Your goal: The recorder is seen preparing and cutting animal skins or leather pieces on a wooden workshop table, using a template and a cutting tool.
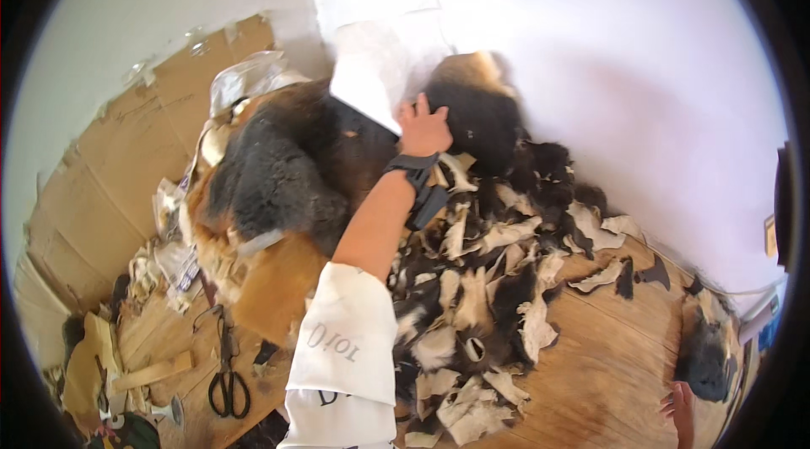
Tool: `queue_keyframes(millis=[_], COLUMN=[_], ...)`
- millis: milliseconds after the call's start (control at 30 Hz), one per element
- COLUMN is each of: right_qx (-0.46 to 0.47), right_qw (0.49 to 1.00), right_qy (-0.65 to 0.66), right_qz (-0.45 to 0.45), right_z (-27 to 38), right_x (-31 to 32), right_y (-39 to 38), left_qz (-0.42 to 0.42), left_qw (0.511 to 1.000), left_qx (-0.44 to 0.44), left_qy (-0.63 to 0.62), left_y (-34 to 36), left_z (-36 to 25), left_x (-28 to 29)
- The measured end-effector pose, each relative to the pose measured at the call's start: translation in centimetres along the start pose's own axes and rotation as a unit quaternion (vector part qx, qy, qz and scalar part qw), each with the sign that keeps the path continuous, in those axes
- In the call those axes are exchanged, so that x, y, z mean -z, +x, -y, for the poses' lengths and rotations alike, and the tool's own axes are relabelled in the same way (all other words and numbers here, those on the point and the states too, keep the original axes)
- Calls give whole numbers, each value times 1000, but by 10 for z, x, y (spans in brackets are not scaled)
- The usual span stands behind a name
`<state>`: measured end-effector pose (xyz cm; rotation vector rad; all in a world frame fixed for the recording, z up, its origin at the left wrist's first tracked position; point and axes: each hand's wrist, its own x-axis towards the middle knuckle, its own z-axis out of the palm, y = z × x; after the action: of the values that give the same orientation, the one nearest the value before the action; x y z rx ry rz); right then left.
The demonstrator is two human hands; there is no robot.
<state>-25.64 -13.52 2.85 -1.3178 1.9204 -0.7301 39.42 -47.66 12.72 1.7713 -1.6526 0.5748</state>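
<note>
My left hand (426,127) reaches to the back of the pile, its fingers spread over dark fur. Beside its fingertips stands a stiff white sheet (369,69) with a dark lower edge. Just right of the hand is a dark brown fur pelt (477,111) with a pale tan top. To the left lies a heap of larger furs, among them a black-grey pelt (274,175) and an orange-tan one (283,289). Low at the right edge, my right hand (677,407) shows partly, fingers apart and holding nothing visible, near a dark fur piece (707,356).
Many black and cream fur scraps (472,305) cover the middle of the wooden surface (607,348). Black-handled scissors (228,381) and a wooden strip (153,370) lie at lower left. Cardboard (126,162) leans against the left wall; a white wall (607,52) stands behind.
</note>
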Motion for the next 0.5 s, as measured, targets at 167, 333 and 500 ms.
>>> queue_keyframes(millis=[167, 333, 500], right_qx=[50, 80, 129], right_qw=[998, 992, 980], right_qy=[-17, -53, -96], right_qz=[27, 84, 118], right_z=[48, 75, 103], right_x=[-30, -49, -81], right_y=[16, 19, 22], left_qz=[27, 155, 136], left_qw=[994, 973, 965], left_qx=[-84, 28, 137], left_qy=[-67, 172, 180], left_y=[-25, -109, -115], left_z=[2, 64, 129], left_x=[66, 209, 227])
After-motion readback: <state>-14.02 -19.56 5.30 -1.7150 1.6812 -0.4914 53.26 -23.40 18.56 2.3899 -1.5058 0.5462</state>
